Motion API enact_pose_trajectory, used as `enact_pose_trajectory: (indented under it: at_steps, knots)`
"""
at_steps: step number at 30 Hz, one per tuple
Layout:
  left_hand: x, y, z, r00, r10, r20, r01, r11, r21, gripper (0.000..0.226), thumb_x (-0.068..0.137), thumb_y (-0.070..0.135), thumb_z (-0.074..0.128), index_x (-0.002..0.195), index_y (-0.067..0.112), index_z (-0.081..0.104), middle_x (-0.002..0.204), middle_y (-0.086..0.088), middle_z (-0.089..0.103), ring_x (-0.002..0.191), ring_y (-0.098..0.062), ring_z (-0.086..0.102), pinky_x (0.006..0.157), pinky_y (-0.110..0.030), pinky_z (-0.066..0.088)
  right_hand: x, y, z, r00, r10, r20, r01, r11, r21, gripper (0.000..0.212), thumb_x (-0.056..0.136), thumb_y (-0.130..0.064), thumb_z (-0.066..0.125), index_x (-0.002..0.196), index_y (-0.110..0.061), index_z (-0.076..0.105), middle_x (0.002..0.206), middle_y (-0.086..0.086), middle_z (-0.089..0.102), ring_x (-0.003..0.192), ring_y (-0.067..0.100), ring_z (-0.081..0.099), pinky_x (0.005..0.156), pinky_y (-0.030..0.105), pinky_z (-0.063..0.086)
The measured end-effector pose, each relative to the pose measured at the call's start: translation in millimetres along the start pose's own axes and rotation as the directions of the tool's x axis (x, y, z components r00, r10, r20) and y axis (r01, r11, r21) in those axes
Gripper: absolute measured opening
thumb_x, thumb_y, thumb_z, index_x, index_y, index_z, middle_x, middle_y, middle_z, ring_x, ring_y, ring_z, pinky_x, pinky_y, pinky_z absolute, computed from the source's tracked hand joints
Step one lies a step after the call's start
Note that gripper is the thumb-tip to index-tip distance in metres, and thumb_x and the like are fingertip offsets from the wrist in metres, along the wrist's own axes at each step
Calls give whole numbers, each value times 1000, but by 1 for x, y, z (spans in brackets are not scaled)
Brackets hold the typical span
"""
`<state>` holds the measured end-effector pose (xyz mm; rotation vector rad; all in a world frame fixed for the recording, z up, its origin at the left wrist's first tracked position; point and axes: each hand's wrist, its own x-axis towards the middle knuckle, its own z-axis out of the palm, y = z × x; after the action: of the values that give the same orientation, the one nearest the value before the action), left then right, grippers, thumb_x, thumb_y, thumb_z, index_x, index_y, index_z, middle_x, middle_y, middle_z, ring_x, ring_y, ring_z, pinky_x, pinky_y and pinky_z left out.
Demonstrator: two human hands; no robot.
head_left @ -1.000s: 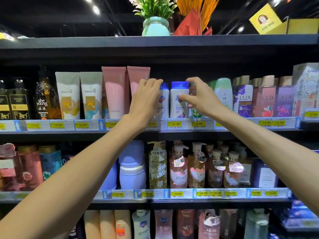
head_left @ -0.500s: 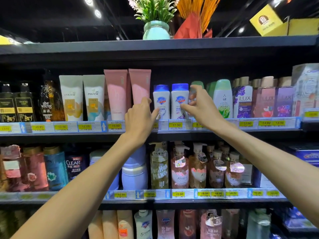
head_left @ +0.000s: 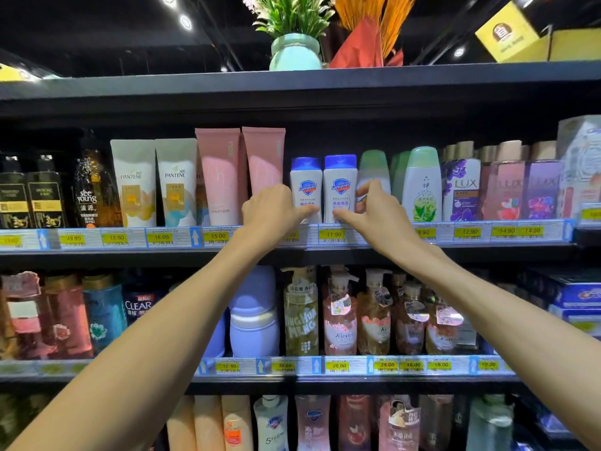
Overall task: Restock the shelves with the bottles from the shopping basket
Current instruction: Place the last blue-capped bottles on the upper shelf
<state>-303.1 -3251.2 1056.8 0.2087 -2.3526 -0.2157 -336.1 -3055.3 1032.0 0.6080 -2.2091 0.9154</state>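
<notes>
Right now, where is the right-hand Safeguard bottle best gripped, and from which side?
Probably from the front, by its lower body. The right Safeguard bottle stands upright, pressed against the left Safeguard bottle, so only its front and right flank, where the right hand already sits, are free.

Above the top shelf board point(head_left: 325, 81): a pale green vase point(head_left: 295, 53) of foliage, a red-wrapped orange bundle point(head_left: 364, 43) just right of it, a yellow box point(head_left: 510, 32) farther right.
</notes>
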Motion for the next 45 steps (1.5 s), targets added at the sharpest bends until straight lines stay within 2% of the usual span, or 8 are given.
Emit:
enact_pose_trajectory:
  at_steps: [7, 14, 19, 24, 33, 36, 40, 45]
  knots:
    - [8, -4, -1, 993, 13, 113, -3, 996, -91, 49, 88, 65, 63, 74, 18, 59, 75, 2, 65, 73, -22, 61, 57, -31, 37, 1, 1, -1, 1000, -13, 0, 13, 1000, -13, 50, 88, -50, 76, 115, -15, 54, 104, -2, 68, 91, 17, 62, 62, 30, 40]
    - [9, -10, -7, 981, 72, 179, -47, 989, -139, 50, 92, 59, 63, 66, 16, 58, 70, 0, 66, 69, -23, 62, 60, -31, 44, 2, 0, 0, 1000, -25, -1, 25, 1000, -10, 47, 89, -47, 76, 113, -13, 55, 106, -1, 67, 92, 17, 62, 60, 25, 39]
    - [11, -9, -9, 973, 84, 214, -47, 984, -175, 49, 91, 59, 64, 72, 14, 63, 72, -2, 68, 77, -28, 70, 68, -39, 54, 3, 0, 2, 999, -33, -2, 33, 999, -23, 47, 90, -47, 76, 113, -12, 54, 108, 2, 68, 95, 19, 65, 68, 31, 43]
    - [7, -10, -9, 975, 94, 202, -58, 983, -173, 53, 91, 59, 64, 83, 7, 69, 78, -5, 72, 79, -28, 72, 71, -43, 58, 4, 1, 3, 999, -43, -9, 43, 998, -37, 46, 91, -46, 75, 111, -11, 54, 108, 3, 68, 95, 20, 64, 70, 33, 43]
    - [1, -9, -8, 985, 93, 145, -73, 987, -140, 47, 92, 59, 63, 70, 17, 60, 73, 3, 68, 75, -23, 68, 62, -34, 50, 3, 3, 6, 998, -51, -30, 49, 997, -56, 45, 91, -48, 74, 110, -12, 55, 105, 2, 68, 93, 20, 64, 68, 31, 43]
    - [-3, -8, -7, 991, 101, 93, -89, 988, -125, 44, 90, 61, 63, 74, 19, 61, 75, 2, 69, 76, -25, 66, 62, -33, 45, 1, 2, 3, 998, -50, -35, 49, 998, -47, 49, 90, -49, 74, 116, -12, 56, 105, 2, 67, 95, 20, 64, 72, 34, 46]
    - [-22, -5, -4, 987, 76, -143, -94, 988, -120, 50, 90, 62, 63, 109, 16, 60, 94, -8, 72, 90, -39, 66, 70, -41, 49, -6, 2, -9, 996, -69, -55, 67, 997, -30, 56, 93, -50, 71, 130, -12, 52, 110, 3, 66, 100, 23, 64, 84, 41, 51]
    - [-39, 22, -7, 926, 146, -348, -219, 960, -178, 44, 96, 55, 57, 120, 20, 48, 84, -4, 70, 86, -37, 66, 66, -39, 43, -12, 7, -34, 978, -127, -167, 123, 992, -33, 45, 96, -45, 67, 128, -18, 51, 107, -1, 62, 91, 22, 64, 83, 49, 54]
